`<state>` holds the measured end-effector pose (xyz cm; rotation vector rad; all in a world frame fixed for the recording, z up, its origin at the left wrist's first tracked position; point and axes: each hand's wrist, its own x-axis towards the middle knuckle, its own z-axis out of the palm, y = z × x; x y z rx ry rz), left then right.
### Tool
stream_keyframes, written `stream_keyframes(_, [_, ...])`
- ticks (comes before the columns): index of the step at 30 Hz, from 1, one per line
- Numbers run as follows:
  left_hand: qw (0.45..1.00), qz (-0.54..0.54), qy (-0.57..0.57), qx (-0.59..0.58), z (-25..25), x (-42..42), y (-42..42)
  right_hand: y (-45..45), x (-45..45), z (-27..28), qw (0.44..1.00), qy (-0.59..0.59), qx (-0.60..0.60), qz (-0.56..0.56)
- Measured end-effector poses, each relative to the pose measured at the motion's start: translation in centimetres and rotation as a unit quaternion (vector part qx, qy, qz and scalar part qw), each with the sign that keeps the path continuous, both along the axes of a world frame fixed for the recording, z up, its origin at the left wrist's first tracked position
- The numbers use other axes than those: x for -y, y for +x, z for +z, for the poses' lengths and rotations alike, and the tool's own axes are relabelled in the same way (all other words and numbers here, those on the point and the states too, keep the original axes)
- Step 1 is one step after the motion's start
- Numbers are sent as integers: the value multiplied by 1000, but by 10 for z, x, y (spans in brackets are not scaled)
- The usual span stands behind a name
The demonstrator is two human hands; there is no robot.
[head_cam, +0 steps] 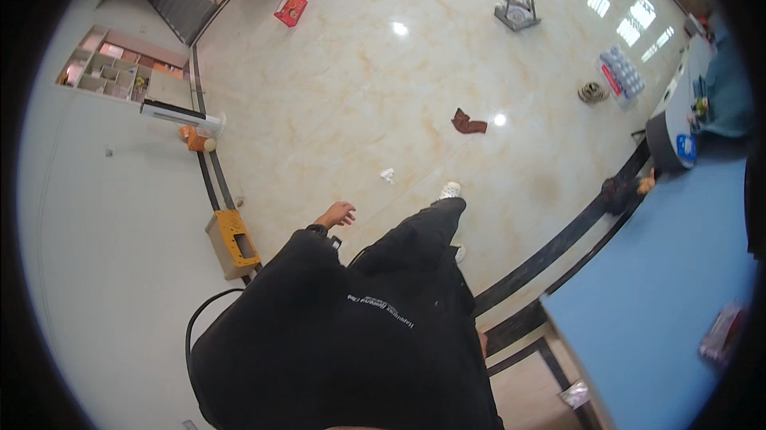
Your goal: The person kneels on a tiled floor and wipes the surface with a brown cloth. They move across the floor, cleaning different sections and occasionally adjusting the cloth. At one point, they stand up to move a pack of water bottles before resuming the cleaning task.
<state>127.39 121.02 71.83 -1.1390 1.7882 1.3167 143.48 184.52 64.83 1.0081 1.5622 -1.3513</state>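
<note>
My left hand (338,214) hangs in front of my black jacket, fingers loosely apart, with nothing in it. Beyond it on the glossy tiled floor (335,131) lies a crumpled piece of white tissue or paper (388,175). Farther ahead is a brown cloth-like item (468,123). Only a sliver of my right hand (483,344) shows past the jacket's right side; its fingers are hidden. One white shoe (450,190) points forward below the dark trousers, and part of the other shows behind it.
A long-handled dustpan (517,20) stands ahead, a red box or bag (291,8) farther left. A wrapped bottle pack (622,71) and a coiled item (592,92) lie right. A yellow-faced box (236,238) and tower fan (182,114) line the left wall. A blue surface (646,286) borders my right.
</note>
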Motion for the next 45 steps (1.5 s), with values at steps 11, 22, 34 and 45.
stream_keyframes(11, [974, -188, 83, -98, 22, -24, -118, -20, -9, -6, 984, 28, -167, -60])
stream_keyframes(22, [973, -173, 84, 127, -31, 95, 10, -354, 315, -47, 767, 204, -237, 560])
stream_keyframes(34, [989, -58, 133, -23, -45, 149, -49, -586, 645, 247, 522, 2, -657, 544])
stream_keyframes(45, [984, -138, 106, 34, -19, 124, -100, -409, 343, 63, 775, 204, -293, 521])
